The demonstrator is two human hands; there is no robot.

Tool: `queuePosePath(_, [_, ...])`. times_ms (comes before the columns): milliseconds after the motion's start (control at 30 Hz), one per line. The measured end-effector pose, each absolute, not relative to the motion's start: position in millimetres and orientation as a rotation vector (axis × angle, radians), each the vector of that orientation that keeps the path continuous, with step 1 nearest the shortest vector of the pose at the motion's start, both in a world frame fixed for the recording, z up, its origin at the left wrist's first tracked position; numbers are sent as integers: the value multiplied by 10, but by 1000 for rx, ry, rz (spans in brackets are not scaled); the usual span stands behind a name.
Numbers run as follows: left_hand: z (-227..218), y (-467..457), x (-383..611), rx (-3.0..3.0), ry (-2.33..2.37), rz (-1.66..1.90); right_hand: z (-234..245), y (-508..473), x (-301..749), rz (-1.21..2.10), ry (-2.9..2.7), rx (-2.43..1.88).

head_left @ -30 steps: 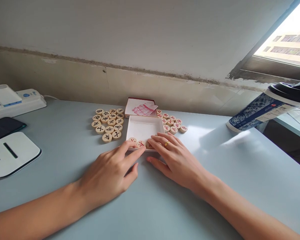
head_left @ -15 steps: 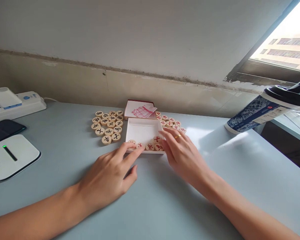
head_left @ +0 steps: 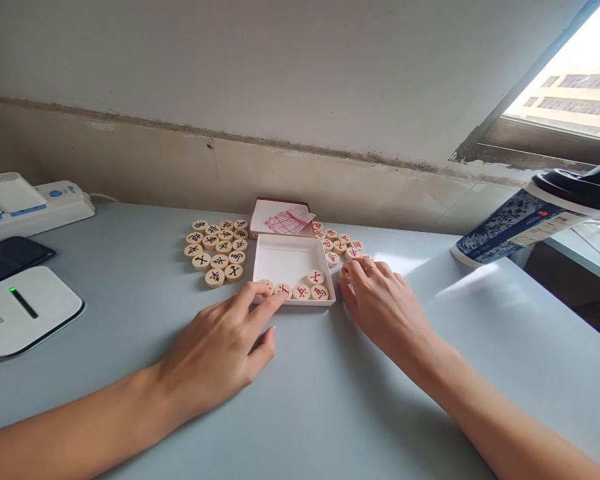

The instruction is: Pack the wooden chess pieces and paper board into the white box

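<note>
A white open box (head_left: 286, 251) stands on the desk, with several red-marked xiangqi pieces (head_left: 301, 291) along its near side and one above them. My left hand (head_left: 223, 340) rests at the near left edge, its index and middle fingers stretched onto two of those pieces and its thumb apart. To the right of the box, my right hand (head_left: 387, 297) has its fingertips closed on a xiangqi piece (head_left: 345, 274), mostly hidden by the fingers. More red-marked pieces (head_left: 339, 246) lie just beyond that hand. Black-marked pieces (head_left: 221, 261) are grouped left of the box.
Behind the box sits its lid (head_left: 265, 212) with a folded red-lined sheet (head_left: 293, 221) in it. A tilted-looking lidded cup (head_left: 515, 223) stands at the right. On the left are a white device (head_left: 27, 310), a dark phone (head_left: 17, 257) and a power strip (head_left: 70, 203).
My right hand has moved right, from the box's right wall to the red-marked pieces outside, and its fingers have closed on one. My left hand has stayed in place.
</note>
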State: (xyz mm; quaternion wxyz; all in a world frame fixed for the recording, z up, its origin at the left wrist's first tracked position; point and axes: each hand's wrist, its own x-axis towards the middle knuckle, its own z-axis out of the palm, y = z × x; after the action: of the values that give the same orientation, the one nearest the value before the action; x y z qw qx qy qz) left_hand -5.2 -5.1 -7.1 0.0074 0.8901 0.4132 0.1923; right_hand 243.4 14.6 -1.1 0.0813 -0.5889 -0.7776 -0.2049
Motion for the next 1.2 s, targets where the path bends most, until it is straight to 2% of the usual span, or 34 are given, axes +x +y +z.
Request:
queuePosePath(200, [-65,-48,-47,2768,1278,658,50,135,2438,-604,-2301,-1732])
queuePosePath(300, [-39,-69,-64,2700,1186,795,143,77,2348,-527,-2189,-1504])
queuePosePath(433, [32,-78,-86,2397,1004,769,157,-71,2145,15,-2179,-981])
queuePosePath(533, [79,-52,-81,2144,967,592,84,-175,2037,449,-2228,-835])
queuePosePath(733, [115,28,-61,1842,970,505,71,-204,2024,622,-2183,-887])
queuePosePath(967, [99,51,-75,1767,971,504,139,-147,2027,1128,-2024,-1096])
queuePosePath(1200, [101,55,-67,1779,1035,559,101,-145,2026,1218,-1897,-1111])
